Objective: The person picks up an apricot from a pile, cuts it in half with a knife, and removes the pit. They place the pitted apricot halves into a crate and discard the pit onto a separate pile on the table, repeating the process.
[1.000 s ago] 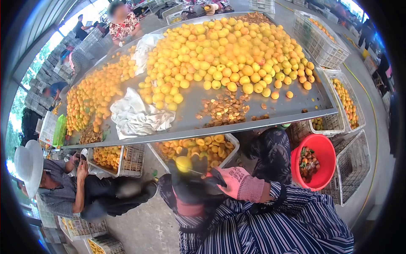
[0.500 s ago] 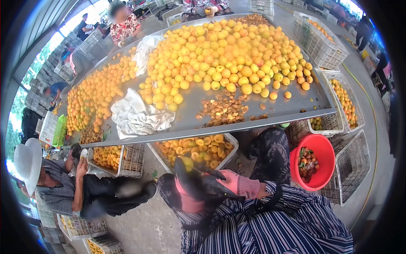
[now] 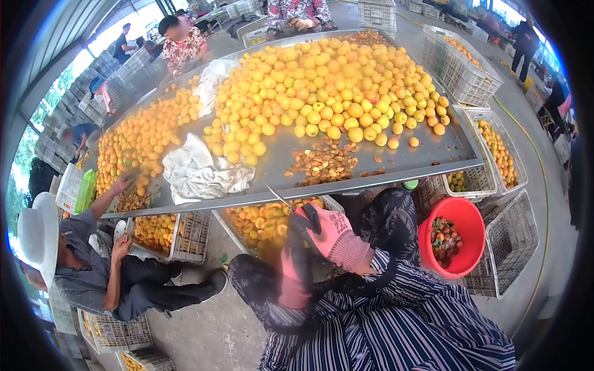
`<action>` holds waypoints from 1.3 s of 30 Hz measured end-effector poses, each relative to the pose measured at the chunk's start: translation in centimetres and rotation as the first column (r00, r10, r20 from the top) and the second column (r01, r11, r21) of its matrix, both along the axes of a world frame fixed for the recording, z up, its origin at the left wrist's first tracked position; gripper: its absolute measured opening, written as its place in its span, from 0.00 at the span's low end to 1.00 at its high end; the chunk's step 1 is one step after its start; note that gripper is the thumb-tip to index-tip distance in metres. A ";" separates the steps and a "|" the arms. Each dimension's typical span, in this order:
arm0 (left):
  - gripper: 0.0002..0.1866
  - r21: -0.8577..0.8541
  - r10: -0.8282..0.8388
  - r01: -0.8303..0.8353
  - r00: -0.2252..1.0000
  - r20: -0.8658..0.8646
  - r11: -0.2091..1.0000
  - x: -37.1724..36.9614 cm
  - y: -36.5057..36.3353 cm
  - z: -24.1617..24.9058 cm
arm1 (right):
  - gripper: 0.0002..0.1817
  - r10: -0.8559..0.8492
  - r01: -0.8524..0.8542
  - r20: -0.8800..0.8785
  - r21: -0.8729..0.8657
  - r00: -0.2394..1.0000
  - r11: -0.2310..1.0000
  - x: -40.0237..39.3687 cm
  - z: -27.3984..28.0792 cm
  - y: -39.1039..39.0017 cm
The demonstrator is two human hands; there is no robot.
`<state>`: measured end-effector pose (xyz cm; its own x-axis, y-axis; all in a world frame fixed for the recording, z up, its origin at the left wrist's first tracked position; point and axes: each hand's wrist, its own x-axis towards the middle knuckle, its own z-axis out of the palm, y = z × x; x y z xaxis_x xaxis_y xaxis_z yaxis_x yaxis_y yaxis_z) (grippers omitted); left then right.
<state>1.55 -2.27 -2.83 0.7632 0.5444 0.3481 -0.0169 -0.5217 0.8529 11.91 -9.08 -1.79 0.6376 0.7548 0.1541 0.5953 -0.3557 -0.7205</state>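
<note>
My right hand (image 3: 328,232), in a pink glove with dark fingers, is closed around a thin-bladed knife (image 3: 276,193). The blade points up and left toward the table edge. My left hand (image 3: 295,272), gloved alike, is just left of and below it; motion smears its fingers, so what it holds cannot be made out. Both hands are over the near side of a crate (image 3: 230,234) of split apricots (image 3: 257,224). Beyond the crate, a metal table (image 3: 383,167) bears a large heap of whole apricots (image 3: 322,86) and a pile of brown apricot pits (image 3: 322,161).
White cloths (image 3: 201,173) lie on the table. To my right stand a red tub (image 3: 468,232) of fruit scraps and a plastic crate (image 3: 513,241). A hatted co-worker (image 3: 86,260) sits at left, one hand reaching to the apricots. Other people are across the table.
My right hand has risen, and the knife blade now shows against the table edge. The yellow fruit seen at my left hand is no longer distinct. The left co-worker's arm has reached onto the table.
</note>
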 end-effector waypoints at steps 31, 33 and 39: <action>0.21 0.673 -0.103 0.240 0.966 -0.237 0.700 -2.7 1.4 2.8 | 0.17 0.426 -0.346 -0.778 0.284 0.462 0.894 -3.5 -4.8 -5.0; 0.22 0.677 -0.289 0.419 0.908 -0.303 0.605 -2.8 1.1 3.6 | 0.16 0.640 -0.453 -0.376 0.476 0.670 0.754 -3.7 -5.9 -5.8; 0.33 0.673 -0.317 0.396 0.916 -0.246 0.625 -2.2 0.8 1.8 | 0.19 0.522 -0.180 -0.705 0.503 0.480 0.845 -4.1 -10.2 -6.8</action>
